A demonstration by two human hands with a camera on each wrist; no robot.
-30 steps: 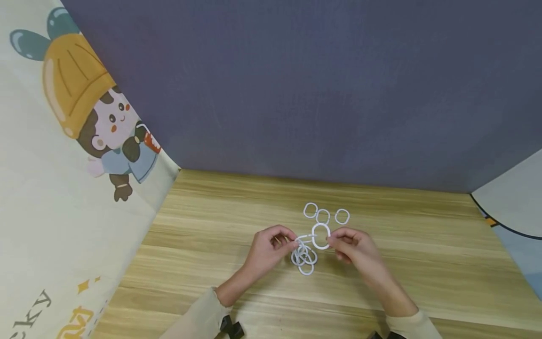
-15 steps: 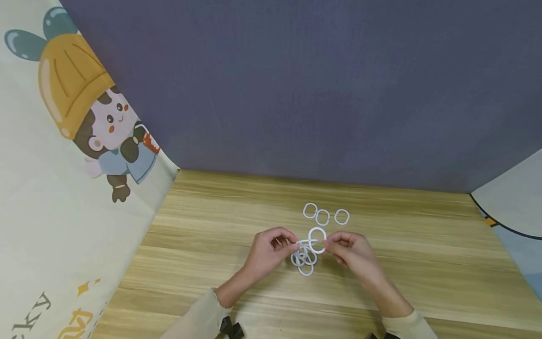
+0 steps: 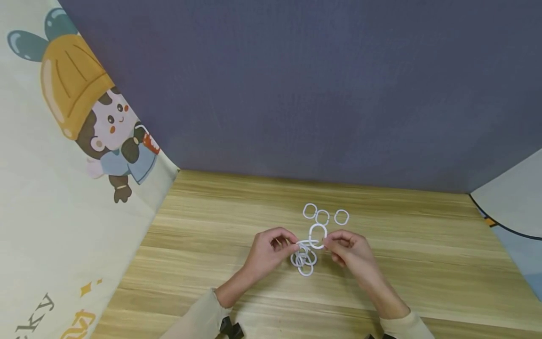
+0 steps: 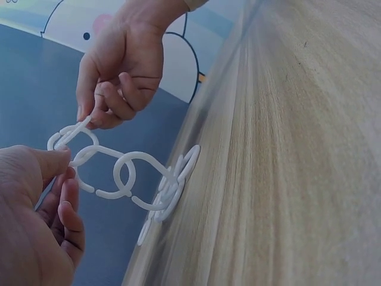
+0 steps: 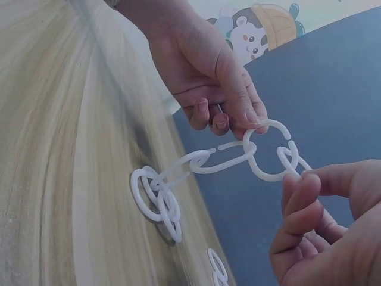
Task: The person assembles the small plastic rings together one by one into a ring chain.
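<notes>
In the head view, my left hand [image 3: 273,247] pinches a white plastic link between thumb and index finger. A chain of similar white links [image 3: 306,274] hangs from it, the lower ones heaped on the table. My right hand [image 3: 353,249] pinches another white ring [image 3: 318,225] by its side, close to the left fingertips. From the right wrist view, this ring [image 5: 286,156] passes through the link [image 5: 272,177] in my left hand. That link shows a small gap in its outline. Fingertips cover part of both pieces.
Beyond the hands, three loose white rings [image 3: 310,204] lie on the wood-grain table [image 3: 220,197]. A dark blue-grey panel [image 3: 296,94] rises behind the table. On the left stands a pale panel [image 3: 76,226] with a cartoon figure.
My right hand has shifted slightly left, bringing its ring across the link in my left hand. The ring dipped, then rose a little. My left hand stays nearly still.
</notes>
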